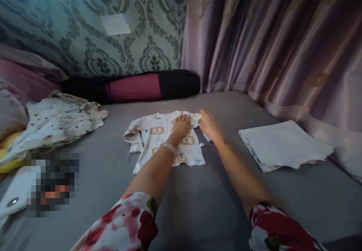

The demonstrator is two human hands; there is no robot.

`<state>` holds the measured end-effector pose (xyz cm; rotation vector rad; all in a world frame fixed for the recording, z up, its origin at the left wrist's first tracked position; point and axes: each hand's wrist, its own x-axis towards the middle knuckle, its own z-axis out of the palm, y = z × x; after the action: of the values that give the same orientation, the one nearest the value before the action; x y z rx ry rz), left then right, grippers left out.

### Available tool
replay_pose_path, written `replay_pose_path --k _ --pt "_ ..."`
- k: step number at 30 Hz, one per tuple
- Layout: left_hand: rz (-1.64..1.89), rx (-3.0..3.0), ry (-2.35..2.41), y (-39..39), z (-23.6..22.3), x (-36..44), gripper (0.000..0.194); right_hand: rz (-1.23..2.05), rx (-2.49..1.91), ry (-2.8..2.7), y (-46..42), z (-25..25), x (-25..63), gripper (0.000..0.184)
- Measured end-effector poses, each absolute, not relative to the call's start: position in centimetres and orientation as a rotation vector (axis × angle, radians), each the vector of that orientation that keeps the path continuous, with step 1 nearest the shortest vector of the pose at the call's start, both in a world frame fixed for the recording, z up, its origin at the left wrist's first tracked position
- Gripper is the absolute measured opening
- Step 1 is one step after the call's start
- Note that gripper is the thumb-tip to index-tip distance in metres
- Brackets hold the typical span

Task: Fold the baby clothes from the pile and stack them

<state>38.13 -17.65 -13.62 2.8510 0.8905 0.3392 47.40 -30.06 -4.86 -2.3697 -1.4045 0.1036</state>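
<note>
1. We had a grey-sheeted bed beneath the small shirt, extending out on every side of it.
2. A pale purple curtain with gold motifs hung beyond the shirt and to its right.
3. We faced a damask-patterned wall behind the shirt.
4. A long black roll with a maroon middle section lay between the shirt and that wall.
5. We saw rumpled, printed clothes heaped well to the left of the shirt.
6. A white folded stack lay well to the right of the shirt, apart from it.
7. Our small shirt, white with tan lion faces, lay spread on the bed, its left-side sleeve bent outward.
8. A white item with a metal ring lay to the left of the shirt and nearer to us; blurred blocks hid part of that area.
9. We had our left hand flat on the shirt's upper right, its fingers straight and gripping nothing.
10. Our right hand was at the shirt's right-side sleeve, its fingers pinching the cloth.
11. A pale bracelet circled our left wrist, above the shirt.
</note>
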Motion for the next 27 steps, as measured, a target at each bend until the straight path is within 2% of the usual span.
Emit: replay_pose_path --k 3,5,6,9,11,13,16,18,27 --pt "0.187 2.895 0.851 -17.2 -13.7 38.1 0.058 0.666 -2.115 -1.836 -29.3 -3.8 46.3 0.039" --pt "0.135 2.917 0.833 -17.0 -13.7 38.0 0.064 1.098 -1.946 -1.855 -29.2 -3.2 46.8 0.037" --pt "0.143 2.920 0.835 -17.0 -13.7 38.0 0.063 1.201 -1.897 -1.769 -29.3 -2.9 47.3 0.032" --pt "0.201 2.909 0.835 -17.1 -13.7 38.1 0.060 1.050 -1.970 -1.382 -29.6 -2.6 49.4 0.016" --pt "0.198 2.895 0.843 -17.3 -13.5 38.1 0.057 0.899 -2.151 -1.160 -29.9 -2.9 50.6 0.020" --pt "0.183 2.882 0.863 -17.4 -13.4 38.1 0.055 0.951 -2.317 -1.049 -29.9 -3.8 51.2 0.027" --pt "0.196 2.879 0.865 -17.5 -13.4 38.1 0.054 1.243 -2.370 -1.136 -29.6 -5.4 51.1 0.033" --pt "0.214 2.877 0.864 -17.5 -13.4 38.1 0.053 1.321 -2.381 -1.263 -29.1 -6.3 50.5 0.032" --pt "0.228 2.854 0.853 -17.5 -13.3 38.0 0.055 1.090 -2.356 -1.592 -28.6 -7.1 49.9 0.016"
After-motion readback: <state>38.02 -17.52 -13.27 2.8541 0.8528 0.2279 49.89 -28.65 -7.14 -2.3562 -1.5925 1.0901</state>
